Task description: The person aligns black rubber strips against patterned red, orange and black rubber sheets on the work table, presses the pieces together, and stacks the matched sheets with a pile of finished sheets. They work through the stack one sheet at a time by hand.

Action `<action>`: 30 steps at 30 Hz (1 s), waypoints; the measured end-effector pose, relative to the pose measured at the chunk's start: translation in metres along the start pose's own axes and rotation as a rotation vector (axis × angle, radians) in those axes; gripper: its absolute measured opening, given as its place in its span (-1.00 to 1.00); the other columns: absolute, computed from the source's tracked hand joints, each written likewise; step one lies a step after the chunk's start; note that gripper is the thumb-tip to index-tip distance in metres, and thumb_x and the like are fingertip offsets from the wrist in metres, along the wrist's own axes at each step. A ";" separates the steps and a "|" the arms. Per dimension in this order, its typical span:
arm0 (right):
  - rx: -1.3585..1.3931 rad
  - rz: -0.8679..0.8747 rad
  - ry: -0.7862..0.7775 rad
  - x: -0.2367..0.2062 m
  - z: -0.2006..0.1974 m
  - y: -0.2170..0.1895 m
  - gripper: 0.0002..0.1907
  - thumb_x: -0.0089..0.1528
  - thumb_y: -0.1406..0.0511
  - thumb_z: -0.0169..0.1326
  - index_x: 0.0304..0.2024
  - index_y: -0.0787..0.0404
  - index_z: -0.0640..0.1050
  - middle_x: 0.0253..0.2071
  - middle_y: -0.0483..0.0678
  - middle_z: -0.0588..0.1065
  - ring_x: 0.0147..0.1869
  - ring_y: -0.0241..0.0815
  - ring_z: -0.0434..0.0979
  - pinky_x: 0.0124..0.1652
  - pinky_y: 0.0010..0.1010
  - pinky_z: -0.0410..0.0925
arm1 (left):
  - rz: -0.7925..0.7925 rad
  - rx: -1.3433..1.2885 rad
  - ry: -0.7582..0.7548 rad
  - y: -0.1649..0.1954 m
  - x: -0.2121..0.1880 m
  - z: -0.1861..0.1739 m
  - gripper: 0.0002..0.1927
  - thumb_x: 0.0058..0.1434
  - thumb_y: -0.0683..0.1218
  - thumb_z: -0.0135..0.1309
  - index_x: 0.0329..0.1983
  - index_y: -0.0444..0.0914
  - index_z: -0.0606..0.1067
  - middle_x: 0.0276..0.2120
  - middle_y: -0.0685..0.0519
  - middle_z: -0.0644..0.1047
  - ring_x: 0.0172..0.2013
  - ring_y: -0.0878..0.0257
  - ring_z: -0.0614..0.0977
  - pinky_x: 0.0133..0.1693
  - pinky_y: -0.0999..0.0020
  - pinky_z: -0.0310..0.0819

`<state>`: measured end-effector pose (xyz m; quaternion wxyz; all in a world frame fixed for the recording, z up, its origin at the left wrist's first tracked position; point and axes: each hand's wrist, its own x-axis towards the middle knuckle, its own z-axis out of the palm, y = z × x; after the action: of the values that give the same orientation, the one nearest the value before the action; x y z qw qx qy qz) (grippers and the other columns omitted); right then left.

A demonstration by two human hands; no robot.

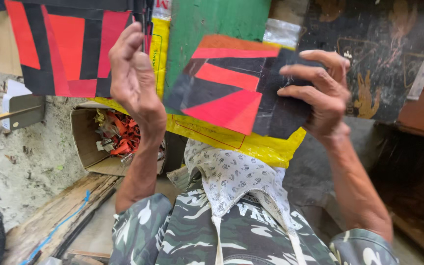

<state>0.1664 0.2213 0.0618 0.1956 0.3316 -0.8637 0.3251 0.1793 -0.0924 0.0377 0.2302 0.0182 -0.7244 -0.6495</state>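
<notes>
Hands, two: right hand (pixel 327 95) pinching one red-and-black patchwork cloth piece (pixel 231 88) by its edge, held over yellow plastic sheet (pixel 251 142); left hand (pixel 133 73) raised, fingers curled, grip unclear. Second patchwork panel (pixel 69 44) at left.

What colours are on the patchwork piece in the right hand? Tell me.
Red, black and orange patchwork piece, held by the right hand; head view.

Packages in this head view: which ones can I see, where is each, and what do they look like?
Yellow plastic bag: middle, behind the red-and-black patchwork piece held by the right hand; red line markings.
Cardboard box: lower left on the ground, brown, open, filled with red scraps.
Clear plastic wrap: top centre, shiny.
</notes>
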 end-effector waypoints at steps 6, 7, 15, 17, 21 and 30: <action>0.425 0.921 0.458 -0.088 0.071 0.007 -0.60 0.38 0.31 0.17 0.24 0.26 0.45 0.16 -0.05 0.32 0.29 -0.14 0.34 0.35 -0.35 0.31 | 0.049 0.335 -0.562 -0.018 -0.041 0.039 -0.70 0.34 -0.28 0.18 0.12 -0.31 0.49 0.06 -0.11 0.58 0.10 0.03 0.61 0.13 0.22 0.53; 0.640 0.970 0.505 -0.097 0.075 0.012 -0.60 0.37 0.33 0.15 0.24 0.25 0.44 0.17 -0.06 0.36 0.31 -0.15 0.35 0.35 -0.35 0.31 | 0.129 0.326 -0.654 -0.028 -0.048 0.054 -0.64 0.29 -0.30 0.16 0.15 -0.33 0.47 0.08 -0.13 0.56 0.11 -0.02 0.58 0.17 0.16 0.50; 1.214 1.200 0.146 -0.100 0.050 0.057 -0.68 0.30 0.43 0.20 0.11 0.35 0.52 -0.01 -0.07 0.57 0.03 -0.31 0.58 0.13 -0.46 0.45 | 0.166 0.276 -0.857 -0.078 -0.072 0.089 -0.61 0.25 -0.35 0.14 0.14 -0.32 0.44 0.20 -0.06 0.52 0.17 -0.04 0.52 0.21 0.11 0.41; 0.951 1.134 0.040 -0.091 0.058 0.058 -0.65 0.18 0.49 0.32 0.00 0.36 0.56 -0.06 -0.05 0.60 -0.06 -0.35 0.58 0.03 -0.49 0.48 | 0.137 0.238 -0.854 -0.078 -0.072 0.086 -0.61 0.24 -0.34 0.14 0.14 -0.32 0.44 0.19 -0.06 0.52 0.17 -0.04 0.52 0.21 0.11 0.41; 0.786 1.068 0.029 -0.083 0.068 0.055 -0.69 0.12 0.53 0.38 -0.10 0.35 0.62 -0.12 -0.07 0.64 -0.13 -0.37 0.61 -0.05 -0.50 0.52 | 0.114 0.218 -0.855 -0.075 -0.071 0.082 -0.59 0.21 -0.34 0.15 0.14 -0.32 0.44 0.19 -0.06 0.52 0.17 -0.04 0.52 0.22 0.11 0.39; 0.888 1.196 0.076 -0.086 0.069 0.056 -0.70 0.13 0.55 0.28 -0.08 0.35 0.61 -0.13 -0.06 0.65 -0.13 -0.33 0.64 -0.06 -0.46 0.54 | 0.330 0.487 -0.964 -0.051 -0.102 0.066 -0.28 -0.01 -0.10 0.31 0.25 -0.35 0.39 0.30 -0.29 0.30 0.29 -0.24 0.35 0.28 -0.14 0.21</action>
<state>0.1795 0.2436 -0.0591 -0.1371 -0.1585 -0.6768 0.7057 0.2334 -0.0058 -0.0455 -0.0389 -0.3414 -0.8699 -0.3538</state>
